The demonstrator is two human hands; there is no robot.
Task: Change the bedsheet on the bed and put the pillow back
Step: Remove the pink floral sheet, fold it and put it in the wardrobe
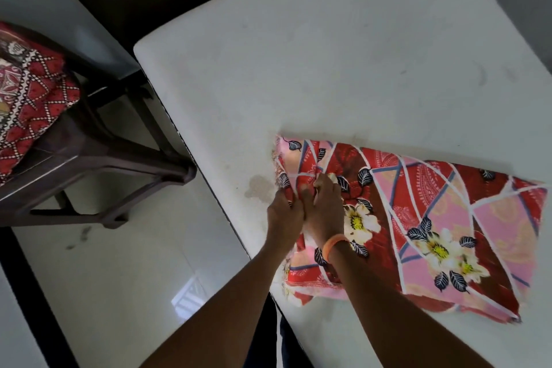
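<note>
Both hands meet at the near left end of the folded bedsheet (418, 218). Left hand (283, 215) curls its fingers round the sheet's left edge, gripping the cloth. Right hand (324, 206), with an orange band (334, 245) on its wrist, lies just beside it, touching it, fingers bent and pinching a fold of the same cloth.

That bedsheet is a folded oblong, red and pink with white flowers and dark leaves. It lies flat on the bare white mattress (328, 69), near the mattress's near edge. Its long axis runs left to right across the view, dipping a little toward the right, with the left end at the hands and the right end close to the picture's right border. Its near corner is ragged, with loose layers showing.

To the left, well apart from the bed, stands a dark plastic chair (98, 152) on the pale glossy floor (134, 248). On its seat rests a red patterned cloth bundle (30, 98); whether it is the pillow or another sheet cannot be told.
</note>
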